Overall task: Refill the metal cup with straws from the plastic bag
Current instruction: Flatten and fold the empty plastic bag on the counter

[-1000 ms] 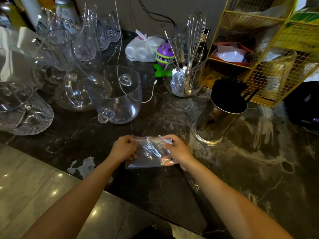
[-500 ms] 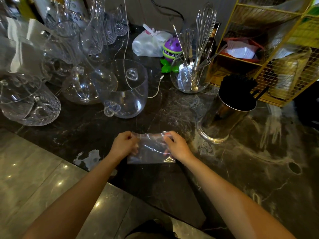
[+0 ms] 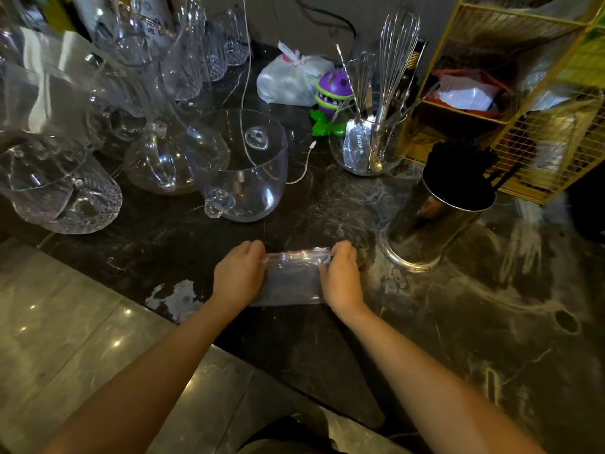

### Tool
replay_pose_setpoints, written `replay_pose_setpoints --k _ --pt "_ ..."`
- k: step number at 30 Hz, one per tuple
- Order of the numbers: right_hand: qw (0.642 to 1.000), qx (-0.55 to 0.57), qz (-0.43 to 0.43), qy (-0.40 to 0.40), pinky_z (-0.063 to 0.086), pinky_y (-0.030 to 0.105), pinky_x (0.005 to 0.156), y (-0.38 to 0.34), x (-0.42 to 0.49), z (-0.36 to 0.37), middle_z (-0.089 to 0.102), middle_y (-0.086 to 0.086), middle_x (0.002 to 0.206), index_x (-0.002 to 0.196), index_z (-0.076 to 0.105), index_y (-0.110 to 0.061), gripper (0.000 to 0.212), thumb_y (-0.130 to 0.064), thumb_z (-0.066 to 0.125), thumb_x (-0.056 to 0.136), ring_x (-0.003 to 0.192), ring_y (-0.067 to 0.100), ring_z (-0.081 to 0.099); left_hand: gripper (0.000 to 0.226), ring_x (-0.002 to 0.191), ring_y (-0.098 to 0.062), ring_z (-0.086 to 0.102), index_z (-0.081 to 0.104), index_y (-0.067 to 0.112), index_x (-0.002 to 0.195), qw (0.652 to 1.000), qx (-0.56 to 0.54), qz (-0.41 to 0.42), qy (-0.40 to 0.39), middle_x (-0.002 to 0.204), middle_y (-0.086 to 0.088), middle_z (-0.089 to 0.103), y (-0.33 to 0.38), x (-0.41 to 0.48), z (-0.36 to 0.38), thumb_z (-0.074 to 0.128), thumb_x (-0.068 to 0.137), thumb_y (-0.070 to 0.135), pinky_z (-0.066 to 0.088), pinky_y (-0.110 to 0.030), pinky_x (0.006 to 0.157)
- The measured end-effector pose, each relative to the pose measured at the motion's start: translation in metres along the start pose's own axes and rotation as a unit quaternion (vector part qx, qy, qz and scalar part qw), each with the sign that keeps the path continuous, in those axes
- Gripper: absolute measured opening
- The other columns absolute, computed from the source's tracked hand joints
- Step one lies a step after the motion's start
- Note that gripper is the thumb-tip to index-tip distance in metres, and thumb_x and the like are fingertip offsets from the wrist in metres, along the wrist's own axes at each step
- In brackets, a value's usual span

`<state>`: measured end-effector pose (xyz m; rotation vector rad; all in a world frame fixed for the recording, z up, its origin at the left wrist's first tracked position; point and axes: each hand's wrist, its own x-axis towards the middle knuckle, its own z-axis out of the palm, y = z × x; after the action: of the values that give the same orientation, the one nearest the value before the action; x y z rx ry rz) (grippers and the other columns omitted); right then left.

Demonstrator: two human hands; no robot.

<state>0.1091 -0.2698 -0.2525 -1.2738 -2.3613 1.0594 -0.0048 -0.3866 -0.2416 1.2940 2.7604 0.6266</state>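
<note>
A clear plastic bag (image 3: 289, 283) lies flat on the dark marble counter (image 3: 458, 322), with no straws visible in it. My left hand (image 3: 239, 275) grips its left edge and my right hand (image 3: 340, 276) grips its right edge, both with fingers curled over the top. The shiny metal cup (image 3: 429, 224) stands to the right, beyond my right hand, leaning in this wide view. It is packed with black straws (image 3: 458, 172) that stick out of its rim.
Several clear glass jugs and cups (image 3: 242, 165) crowd the left and back. A glass jar with whisks and spoons (image 3: 370, 142) stands behind the bag. A yellow wire rack (image 3: 523, 103) fills the back right. A purple toy (image 3: 330, 93) and a white bag (image 3: 291, 80) sit at the back.
The bag has gone from held up and crumpled to flat on the counter, with its top edge rolled or folded under my fingers. Both hands stay on its sides.
</note>
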Motion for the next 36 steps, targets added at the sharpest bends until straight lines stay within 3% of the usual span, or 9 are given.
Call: replay_pose_setpoints --k 4,10,13,17,22,26,29,33,36 --pt "0.981 -0.154 -0.117 0.002 0.047 0.041 0.082 0.004 -0.006 0.001 0.046 0.018 0.118 0.102 0.054 0.001 0.019 -0.001 0.048 0.084 0.103 0.035 0.048 0.028 0.072 -0.029 0.064 0.066 0.008 0.089 0.981 0.072 0.165 -0.075 0.086 -0.015 0.067 -0.005 0.003 0.004 0.072 0.062 0.002 0.052 -0.033 0.058" --pt "0.933 -0.25 -0.253 -0.055 0.023 0.035 0.096 0.015 -0.014 -0.007 0.063 0.009 0.107 0.097 0.064 -0.007 0.028 -0.019 0.043 0.083 0.106 0.03 0.054 0.032 0.108 -0.029 0.054 0.055 0.012 0.117 0.96 0.095 0.192 -0.179 0.127 -0.014 0.055 0.004 0.001 -0.005 0.047 0.086 0.015 0.046 -0.039 0.09" --pt "0.92 -0.272 -0.257 -0.119 0.012 0.046 0.113 0.017 -0.022 -0.019 0.057 0.007 0.126 0.119 0.053 -0.01 0.054 -0.037 0.024 0.083 0.123 0.023 0.045 0.037 0.118 -0.024 0.046 0.045 0.02 0.126 0.955 0.1 0.17 -0.224 0.137 -0.008 0.045 0.008 -0.002 -0.011 0.038 0.091 0.032 0.042 -0.035 0.095" --pt "0.901 -0.287 -0.262 -0.194 -0.003 0.04 0.117 0.017 -0.024 -0.031 0.031 0.005 0.15 0.14 0.024 -0.013 0.062 -0.031 0.044 0.084 0.14 0.016 0.02 0.055 0.128 -0.023 0.039 0.032 0.022 0.131 0.935 0.145 0.169 -0.277 0.143 -0.006 0.037 0.015 -0.009 -0.019 0.044 0.084 0.049 0.04 -0.037 0.1" --pt "0.879 -0.32 -0.3 -0.187 0.018 0.04 0.115 0.016 -0.02 -0.028 0.043 0.012 0.141 0.133 0.037 -0.008 0.056 -0.01 0.054 0.08 0.133 0.025 0.035 0.043 0.112 -0.023 0.051 0.039 0.018 0.121 0.935 0.167 0.175 -0.26 0.131 -0.008 0.048 0.028 -0.013 -0.018 0.049 0.082 0.031 0.043 -0.035 0.092" --pt "0.866 -0.325 -0.363 -0.112 0.053 0.027 0.079 0.018 -0.019 -0.026 0.07 0.001 0.088 0.088 0.068 -0.017 0.025 -0.015 0.052 0.068 0.083 0.016 0.068 0.042 0.118 -0.027 0.048 0.04 0.013 0.126 0.938 0.19 0.175 -0.233 0.135 -0.012 0.046 0.031 -0.014 -0.012 0.043 0.085 0.022 0.042 -0.038 0.098" --pt "0.859 -0.332 -0.378 -0.094 0.052 0.018 0.067 0.014 -0.02 -0.028 0.068 -0.007 0.075 0.076 0.069 -0.024 0.034 -0.022 0.037 0.067 0.07 0.009 0.066 0.039 0.125 -0.028 0.039 0.04 0.01 0.127 0.93 0.212 0.199 -0.226 0.139 -0.014 0.039 0.028 -0.017 -0.009 0.038 0.09 0.02 0.036 -0.04 0.104" --pt "0.882 -0.282 -0.366 -0.089 0.053 0.021 0.066 0.014 -0.018 -0.031 0.071 -0.004 0.071 0.086 0.066 -0.019 0.032 -0.009 0.071 0.056 0.066 0.014 0.067 0.039 0.127 -0.028 0.038 0.041 0.013 0.127 0.928 0.208 0.202 -0.232 0.139 -0.013 0.039 0.023 -0.015 -0.01 0.042 0.089 0.018 0.034 -0.04 0.107" --pt "0.901 -0.246 -0.335 -0.123 0.051 0.032 0.079 0.01 -0.015 -0.035 0.071 0.007 0.075 0.099 0.06 -0.008 0.031 0.001 0.061 0.069 0.072 0.026 0.067 0.042 0.127 -0.026 0.042 0.036 0.015 0.129 0.935 0.18 0.181 -0.246 0.14 -0.011 0.042 0.026 -0.011 -0.017 0.044 0.088 0.017 0.035 -0.039 0.106"
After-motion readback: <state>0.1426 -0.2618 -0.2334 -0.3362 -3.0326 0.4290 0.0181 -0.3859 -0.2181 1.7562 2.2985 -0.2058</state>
